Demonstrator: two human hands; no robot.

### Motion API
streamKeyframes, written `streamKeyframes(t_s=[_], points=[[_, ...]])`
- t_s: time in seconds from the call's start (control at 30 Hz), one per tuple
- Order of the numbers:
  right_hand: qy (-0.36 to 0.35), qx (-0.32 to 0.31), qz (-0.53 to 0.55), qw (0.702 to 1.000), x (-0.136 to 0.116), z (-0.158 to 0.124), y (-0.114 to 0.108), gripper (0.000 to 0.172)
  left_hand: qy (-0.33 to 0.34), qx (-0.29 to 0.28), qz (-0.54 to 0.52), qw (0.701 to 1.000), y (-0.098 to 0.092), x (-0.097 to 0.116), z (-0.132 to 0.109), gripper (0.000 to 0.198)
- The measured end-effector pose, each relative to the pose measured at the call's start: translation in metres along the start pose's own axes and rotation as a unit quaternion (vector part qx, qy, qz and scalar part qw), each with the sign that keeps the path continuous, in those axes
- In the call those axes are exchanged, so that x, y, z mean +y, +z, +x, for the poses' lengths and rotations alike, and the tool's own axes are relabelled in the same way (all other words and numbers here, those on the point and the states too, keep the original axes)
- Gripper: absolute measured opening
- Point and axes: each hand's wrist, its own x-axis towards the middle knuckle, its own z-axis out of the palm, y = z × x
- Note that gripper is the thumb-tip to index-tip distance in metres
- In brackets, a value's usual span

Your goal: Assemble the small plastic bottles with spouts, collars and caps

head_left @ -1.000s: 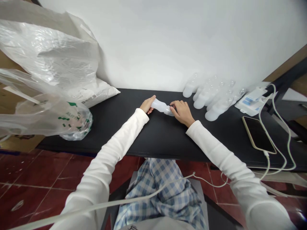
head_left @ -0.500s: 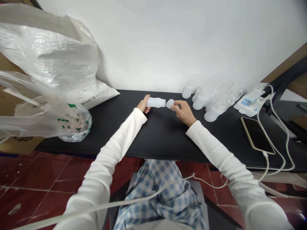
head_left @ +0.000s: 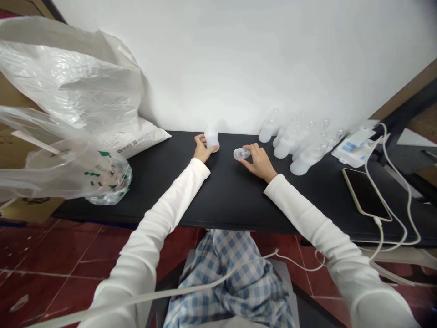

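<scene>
My left hand is closed around a small white plastic bottle, which stands upright near the wall, its top blending into the white background. To the right, my right hand pinches a clear plastic cap between thumb and fingers. The cap's round rim faces left, apart from the bottle. Several similar white bottles with clear domed tops stand grouped beyond my right hand.
A black table runs along a white wall. Large white plastic sacks and a clear printed bag crowd the left. On the right lie a phone, a white-and-blue package and looping white cables.
The bottle has turned from lying sideways to upright in my left hand. My right hand has turned the cap and drawn slightly away from the bottle.
</scene>
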Motion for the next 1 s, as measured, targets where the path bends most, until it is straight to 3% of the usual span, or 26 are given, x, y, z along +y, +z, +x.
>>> streamKeyframes(t_s=[0.13, 0.3, 0.5, 0.6, 0.67, 0.73, 0.83, 0.87, 1.0], points=[[0.015, -0.011, 0.003, 1.0, -0.002, -0.001, 0.002, 0.05, 0.077, -0.019, 0.113, 0.99, -0.006, -0.009, 0.004, 0.051], [0.041, -0.004, 0.014, 0.999, -0.007, 0.0, 0.006, 0.046, 0.11, 0.051, 0.219, 0.968, -0.005, -0.015, 0.015, 0.045], [0.081, 0.009, 0.029, 0.996, -0.009, 0.001, 0.006, 0.043, 0.077, 0.047, 0.225, 0.97, 0.002, -0.015, 0.027, 0.051], [0.097, 0.033, 0.038, 0.994, -0.008, 0.001, 0.006, 0.038, 0.093, 0.089, 0.197, 0.972, 0.005, -0.008, 0.016, 0.05], [0.11, 0.049, 0.05, 0.991, -0.008, 0.0, 0.007, 0.036, 0.123, 0.099, 0.165, 0.974, 0.011, 0.0, -0.002, 0.032], [0.133, 0.068, 0.077, 0.986, -0.007, 0.0, 0.01, 0.037, 0.156, 0.049, 0.121, 0.979, 0.023, 0.009, -0.027, 0.005], [0.187, 0.093, 0.149, 0.967, -0.009, -0.001, 0.015, 0.038, 0.141, -0.152, 0.036, 0.978, 0.046, 0.017, -0.065, 0.023], [0.205, 0.1, 0.175, 0.958, -0.01, -0.001, 0.015, 0.037, 0.136, -0.191, 0.013, 0.972, 0.053, 0.017, -0.074, 0.026], [0.255, 0.108, 0.251, 0.928, -0.018, 0.0, 0.01, 0.037, 0.116, -0.211, -0.063, 0.969, 0.064, 0.01, -0.079, 0.042]])
